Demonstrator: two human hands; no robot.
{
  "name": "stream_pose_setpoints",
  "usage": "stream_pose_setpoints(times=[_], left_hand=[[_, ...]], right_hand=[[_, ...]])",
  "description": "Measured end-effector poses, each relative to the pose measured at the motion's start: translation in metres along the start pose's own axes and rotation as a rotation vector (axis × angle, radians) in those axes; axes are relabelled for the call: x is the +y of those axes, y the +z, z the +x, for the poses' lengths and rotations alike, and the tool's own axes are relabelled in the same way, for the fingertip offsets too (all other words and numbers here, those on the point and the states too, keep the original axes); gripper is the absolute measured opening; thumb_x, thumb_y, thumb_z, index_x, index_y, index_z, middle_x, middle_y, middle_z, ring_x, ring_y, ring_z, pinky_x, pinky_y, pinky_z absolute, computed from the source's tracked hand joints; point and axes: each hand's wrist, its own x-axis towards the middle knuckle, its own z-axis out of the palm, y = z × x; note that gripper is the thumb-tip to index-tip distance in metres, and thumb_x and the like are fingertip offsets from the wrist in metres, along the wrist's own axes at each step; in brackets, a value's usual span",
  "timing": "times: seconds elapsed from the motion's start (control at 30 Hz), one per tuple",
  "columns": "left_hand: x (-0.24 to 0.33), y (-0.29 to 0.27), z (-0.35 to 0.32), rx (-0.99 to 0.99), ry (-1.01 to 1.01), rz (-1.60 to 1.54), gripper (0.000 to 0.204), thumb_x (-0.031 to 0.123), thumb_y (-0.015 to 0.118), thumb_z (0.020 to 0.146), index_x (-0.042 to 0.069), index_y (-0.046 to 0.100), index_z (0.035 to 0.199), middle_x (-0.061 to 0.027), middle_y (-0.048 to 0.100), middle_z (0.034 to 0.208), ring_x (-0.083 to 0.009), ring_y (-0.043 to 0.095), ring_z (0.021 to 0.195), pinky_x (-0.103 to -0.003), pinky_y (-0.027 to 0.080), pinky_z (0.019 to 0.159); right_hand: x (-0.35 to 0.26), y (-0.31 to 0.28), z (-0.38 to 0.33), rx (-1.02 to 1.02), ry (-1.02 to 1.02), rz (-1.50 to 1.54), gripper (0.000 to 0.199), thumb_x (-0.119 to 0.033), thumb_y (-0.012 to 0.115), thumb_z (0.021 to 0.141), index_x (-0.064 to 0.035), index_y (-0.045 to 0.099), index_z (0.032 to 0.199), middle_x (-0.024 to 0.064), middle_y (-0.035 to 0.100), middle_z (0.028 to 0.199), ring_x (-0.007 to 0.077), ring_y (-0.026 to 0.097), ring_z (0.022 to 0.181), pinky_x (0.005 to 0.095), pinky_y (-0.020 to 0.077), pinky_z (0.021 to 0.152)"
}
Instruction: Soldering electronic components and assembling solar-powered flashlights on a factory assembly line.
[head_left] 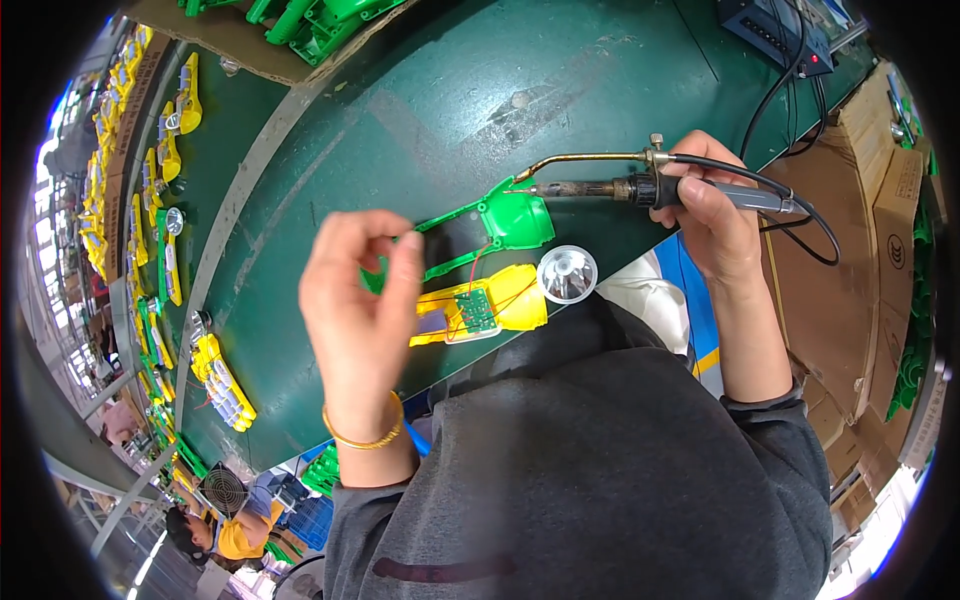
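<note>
A soldering iron (pixel 590 189) with a thin brass feed tube is gripped in my right hand (pixel 715 205). Its tip meets the upper left edge of the wide end of a green plastic shell (pixel 520 220), which looks like a flashlight housing half. Over the shell's narrow left end, my left hand (pixel 365 290) is closed with thumb and fingers pinched; what they hold is hidden. Just below lies a yellow shell (pixel 520 305) with a small green circuit board (pixel 476 311) and red wires, one running up to the green shell. A round clear reflector (pixel 567 274) sits to its right.
A blue box (pixel 775 35) with a red light and black cables stands at the far right. Cardboard boxes (pixel 830 250) fill the right side. At top left is a carton of green parts (pixel 320 30). Yellow assemblies (pixel 220 385) line the left; a person (pixel 235 530) sits beyond.
</note>
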Motion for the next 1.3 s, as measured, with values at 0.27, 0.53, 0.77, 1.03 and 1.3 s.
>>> stream_pose_setpoints(times=[0.27,0.53,0.77,1.03,1.3], left_hand=[[-0.001,0.008,-0.007,0.036,0.307,0.228,0.014,0.012,0.068,0.076,0.007,0.066,0.088,-0.0069,0.065,0.088,-0.0256,0.06,0.083,-0.036,0.042,0.076],[-0.005,0.036,-0.006,-0.05,0.039,-0.005,0.005,0.007,0.065,0.076,0.004,0.062,0.075,-0.0101,0.059,0.072,-0.0292,0.059,0.063,-0.038,0.046,0.06],[-0.002,0.039,-0.002,-0.076,0.112,0.119,0.002,0.005,0.064,0.074,0.004,0.063,0.075,-0.0117,0.06,0.071,-0.0314,0.06,0.064,-0.04,0.047,0.059],[0.01,0.039,0.004,-0.13,0.059,0.167,0.004,0.006,0.062,0.073,0.005,0.066,0.073,-0.0118,0.061,0.071,-0.0325,0.06,0.064,-0.041,0.048,0.06],[0.016,0.042,0.006,-0.142,0.051,0.23,0.004,0.007,0.062,0.073,0.005,0.065,0.072,-0.0121,0.061,0.07,-0.0325,0.06,0.064,-0.041,0.048,0.06]], right_hand=[[0.002,0.018,0.008,-0.011,0.004,0.036,0.028,-0.027,0.064,0.079,-0.0028,0.053,0.088,0.0078,0.057,0.071,0.0123,0.053,0.061,0.0235,0.04,0.055],[0.0,0.018,0.017,-0.068,0.011,-0.077,0.029,-0.027,0.065,0.078,-0.0022,0.053,0.088,0.0079,0.058,0.072,0.0106,0.052,0.06,0.0228,0.0392,0.055],[-0.018,0.002,0.024,-0.171,0.018,-0.17,0.013,-0.009,0.065,0.078,-0.0012,0.058,0.085,0.0043,0.06,0.073,0.0093,0.059,0.064,0.0215,0.0471,0.058],[-0.029,0.001,0.029,-0.294,0.141,-0.426,0.016,-0.002,0.067,0.069,0.0001,0.057,0.08,0.004,0.058,0.073,0.0105,0.057,0.065,0.0242,0.0469,0.06],[-0.029,0.004,0.036,-0.37,0.124,-0.472,0.013,0.002,0.066,0.07,-0.0003,0.056,0.079,0.0032,0.058,0.071,0.0084,0.055,0.066,0.0229,0.0434,0.059]])
